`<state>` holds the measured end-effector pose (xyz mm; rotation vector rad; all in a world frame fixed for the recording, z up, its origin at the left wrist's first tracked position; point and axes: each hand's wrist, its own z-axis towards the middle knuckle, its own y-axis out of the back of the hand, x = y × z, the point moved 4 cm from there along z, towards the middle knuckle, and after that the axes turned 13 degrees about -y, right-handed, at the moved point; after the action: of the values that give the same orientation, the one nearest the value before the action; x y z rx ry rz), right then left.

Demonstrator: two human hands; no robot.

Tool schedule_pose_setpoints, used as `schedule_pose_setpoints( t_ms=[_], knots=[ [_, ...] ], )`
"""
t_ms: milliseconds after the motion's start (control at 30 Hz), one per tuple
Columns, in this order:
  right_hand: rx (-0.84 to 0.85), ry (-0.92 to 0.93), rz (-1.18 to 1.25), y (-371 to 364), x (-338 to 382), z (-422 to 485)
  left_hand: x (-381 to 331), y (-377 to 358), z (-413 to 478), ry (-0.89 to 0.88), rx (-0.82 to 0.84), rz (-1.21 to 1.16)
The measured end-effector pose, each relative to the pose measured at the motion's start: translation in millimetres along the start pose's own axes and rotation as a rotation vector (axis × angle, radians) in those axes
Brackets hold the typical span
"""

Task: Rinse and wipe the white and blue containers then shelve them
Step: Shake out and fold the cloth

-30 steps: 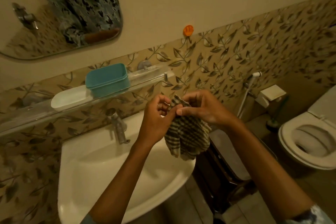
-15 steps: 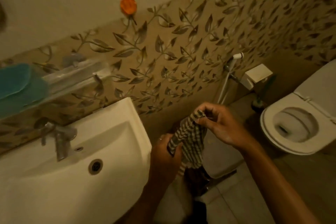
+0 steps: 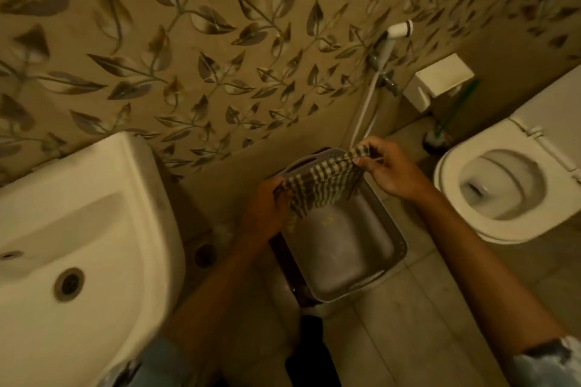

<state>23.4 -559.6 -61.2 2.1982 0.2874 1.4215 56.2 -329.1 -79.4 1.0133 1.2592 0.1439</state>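
fingers [image 3: 366,162] of both hands pinch the checked cloth [image 3: 320,187] stretched above a grey tray [image 3: 352,248]

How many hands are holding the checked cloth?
2: the left hand grips the cloth at its left end, the right hand pinches its right corner, above a grey tub.

Short sleeves [image 3: 548,361] — pale, dark-patterned fabric
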Motion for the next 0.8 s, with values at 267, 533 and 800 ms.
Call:
schedule_pose_setpoints(
  t_ms=[267,533,800],
  knots=[
    [-0.1,0.006,-0.052,-14.4,-25.7,71.4,19.0,-13.2,46.3,-0.034,-0.043,0.138],
    [-0.018,0.002,0.046,-39.5,-98.2,40.1,55.4,-78.6,19.3,0.035,0.053,0.227],
    [0.31,-0.139,-0.255,-79.3,-198.6,-24.1,109.8,-219.2,-56.3,0.081,0.627,0.386]
  ],
)
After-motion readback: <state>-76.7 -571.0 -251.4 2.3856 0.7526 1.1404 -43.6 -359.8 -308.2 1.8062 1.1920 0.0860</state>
